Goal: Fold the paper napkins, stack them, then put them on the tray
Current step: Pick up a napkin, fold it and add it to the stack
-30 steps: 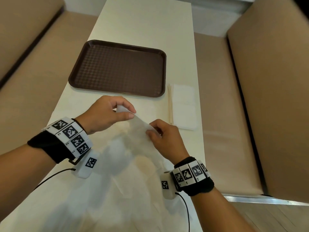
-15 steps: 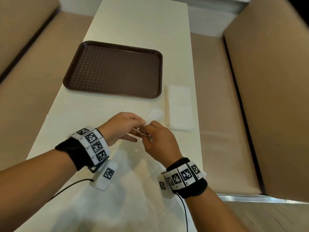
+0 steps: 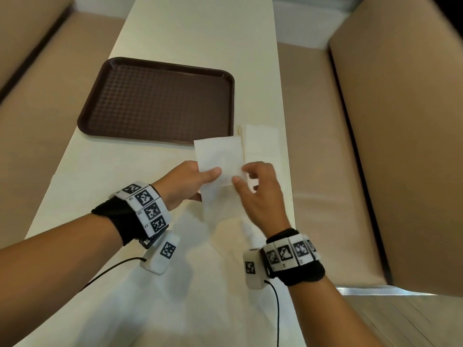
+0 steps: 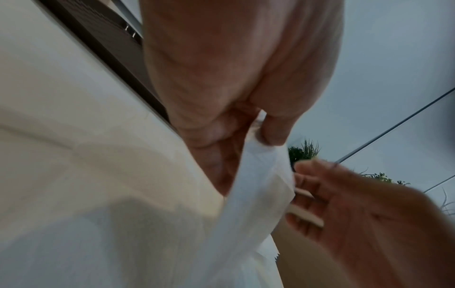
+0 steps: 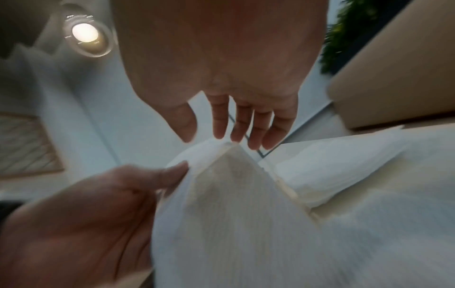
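A white paper napkin (image 3: 219, 156), folded into a narrow strip, stands upright above the table between the tray and my body. My left hand (image 3: 210, 175) pinches its left edge between thumb and fingers, which the left wrist view shows on the napkin (image 4: 258, 185). My right hand (image 3: 241, 175) hovers at the strip's right edge with its fingers (image 5: 236, 124) straight and relaxed, gripping nothing. A small stack of folded napkins (image 3: 263, 144) lies right of the brown tray (image 3: 160, 101), which holds nothing.
Unfolded white napkins (image 3: 200, 271) spread over the near part of the cream table (image 3: 195, 33). Beige bench seats (image 3: 313, 171) run along both sides. Cables hang from both wrist units.
Both hands came together on the napkin and folded it narrower. The left hand now holds the strip raised toward the tray, and the right hand has let go.
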Demonstrator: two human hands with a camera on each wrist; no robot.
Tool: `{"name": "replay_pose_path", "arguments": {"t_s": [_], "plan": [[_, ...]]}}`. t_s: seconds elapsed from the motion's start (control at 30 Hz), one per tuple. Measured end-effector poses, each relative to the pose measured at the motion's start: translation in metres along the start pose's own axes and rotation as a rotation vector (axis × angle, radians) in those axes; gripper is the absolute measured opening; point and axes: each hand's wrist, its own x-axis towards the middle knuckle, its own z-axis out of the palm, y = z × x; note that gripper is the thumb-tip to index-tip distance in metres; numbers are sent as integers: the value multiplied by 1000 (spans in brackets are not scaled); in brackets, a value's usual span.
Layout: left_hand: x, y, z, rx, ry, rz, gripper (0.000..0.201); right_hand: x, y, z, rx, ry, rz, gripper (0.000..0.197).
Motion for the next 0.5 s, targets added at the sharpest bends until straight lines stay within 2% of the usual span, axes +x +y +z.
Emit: {"name": "replay_pose_path", "arguments": {"t_s": [0.1,0.2,0.37,0.43,0.5], "plan": [[5,3,1,1,-26,41,29,16,13,-12,314,-93,193,20],[11,5,7,-6,-14,62,27,22,20,-19,495,-202,217,18],[14,8,7,-32,-11,54,24,40,29,-24,518,-198,242,38],[9,5,0,41,22,22,19,54,38,-31,474,-149,254,42],[1,-7,-10,217,56,15,15,70,48,-39,445,-91,267,43]]}}
